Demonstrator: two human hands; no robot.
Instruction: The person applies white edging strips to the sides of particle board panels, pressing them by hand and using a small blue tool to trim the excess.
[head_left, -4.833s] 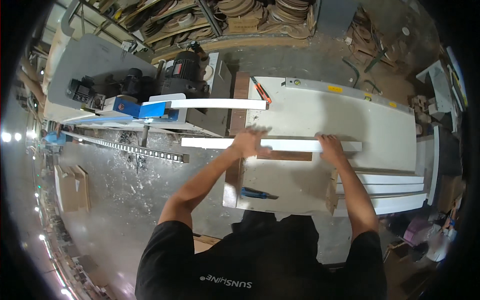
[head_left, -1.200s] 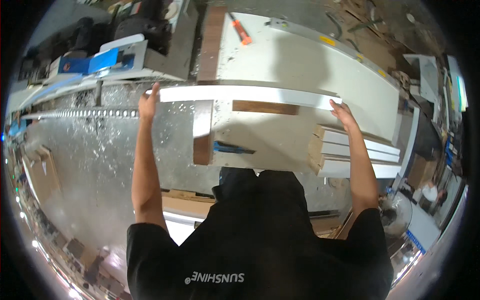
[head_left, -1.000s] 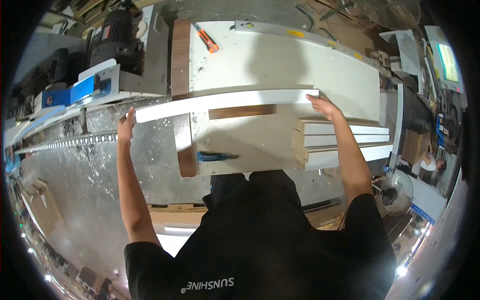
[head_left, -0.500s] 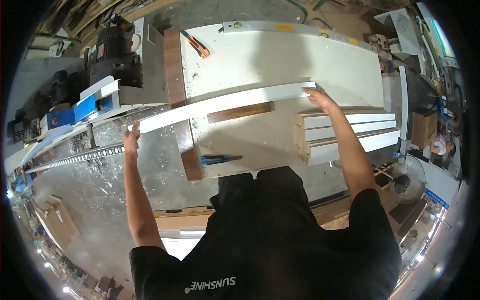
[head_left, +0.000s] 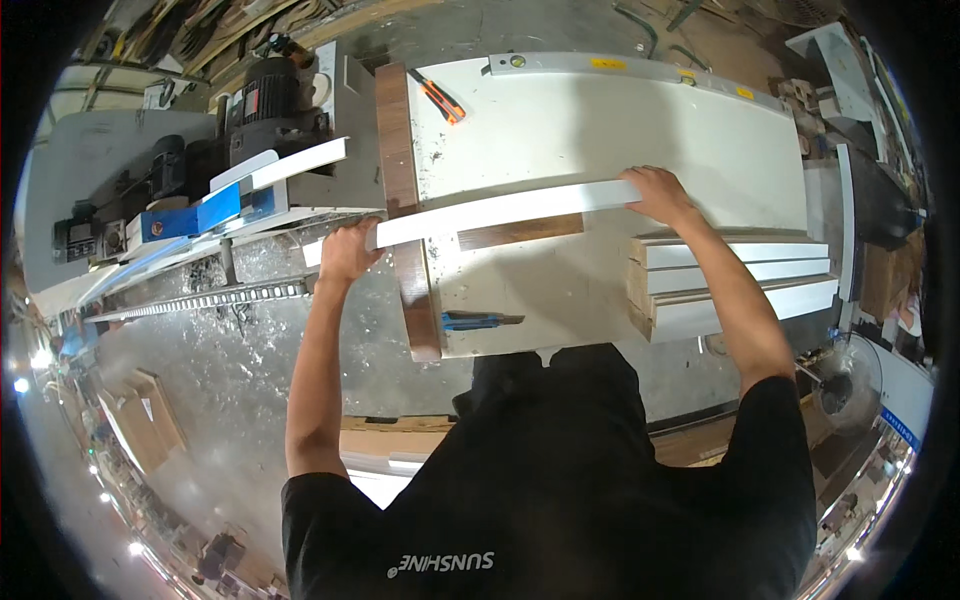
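White strip (head_left: 510,209): held lengthwise over the table (head_left: 730,150), left end out past the brown edge board (head_left: 398,150); contact with the tabletop cannot be told.
Left hand (head_left: 349,251): wrapped round the strip near its left end, short stub showing beyond.
Right hand (head_left: 660,196): clamped on the right end.
Grip: hands well apart, so good control is likely; lift is best matched at both ends, no twist put in.
Brown piece (head_left: 525,232): lies just on the near side of the strip; should not be knocked.
Blue knife (head_left: 482,321): blade apparently out; left forearm is best kept clear.
Orange knife (head_left: 437,97): lies in far left corner, clear of both hands.
Stack of strips (head_left: 740,265): sits beside the right forearm; elbow should be held high.
Grit (head_left: 436,156): scattered near the left edge; scratches are possible if the strip is dragged.
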